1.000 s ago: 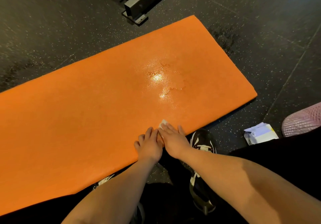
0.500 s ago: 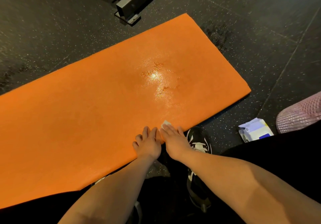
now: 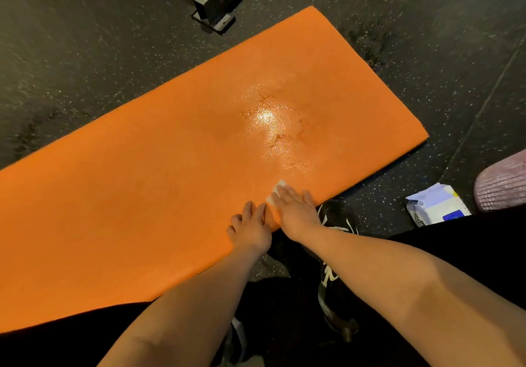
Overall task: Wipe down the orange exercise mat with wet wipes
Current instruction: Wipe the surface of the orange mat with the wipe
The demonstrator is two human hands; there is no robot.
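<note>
At mat's near edge: right hand flat on wipe, left hand flat alongside. I judge mid-wipe; sweep leftward next.

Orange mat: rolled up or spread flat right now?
Spread flat. The orange mat lies unrolled on the floor, both right corners down, no curl. Its left end runs out of frame: cannot tell there.

Speckled floor under orange mat
</note>
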